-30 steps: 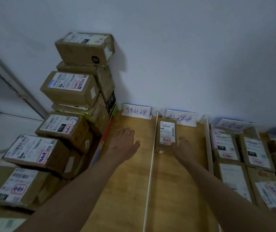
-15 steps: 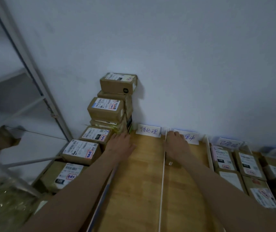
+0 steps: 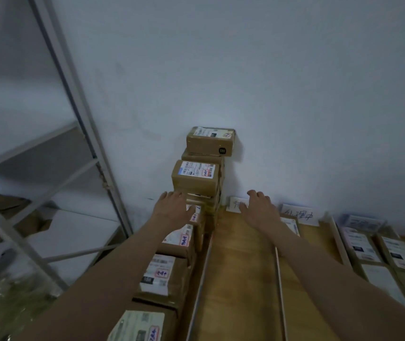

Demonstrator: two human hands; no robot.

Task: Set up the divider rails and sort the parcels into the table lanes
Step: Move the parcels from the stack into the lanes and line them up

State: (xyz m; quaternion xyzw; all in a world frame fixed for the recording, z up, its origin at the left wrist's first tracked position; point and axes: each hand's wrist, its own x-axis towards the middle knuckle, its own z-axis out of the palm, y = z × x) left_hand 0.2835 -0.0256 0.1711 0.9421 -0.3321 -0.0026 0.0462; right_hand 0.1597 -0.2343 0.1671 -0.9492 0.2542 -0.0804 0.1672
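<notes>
Nearest, a row of parcels (image 3: 158, 276) runs along the left edge of the tabletop (image 3: 240, 279), long sides pointing toward the wall, just left of the left rail (image 3: 200, 281). Right of that rail lies a bare lane, then the middle rail (image 3: 279, 286), then one small parcel (image 3: 291, 225) partly hidden behind the right forearm. Farther on, the left hand (image 3: 172, 207) hovers with fingers spread and relaxed over the parcels at the foot of the stack (image 3: 202, 168), holding nothing. The right hand (image 3: 258, 209), fingers loosely spread and empty, is in front of the label card (image 3: 237, 205) at the wall. By my judgement the stack lies just ahead of and above the left hand, which is clearly the nearer one for the next pick
</notes>
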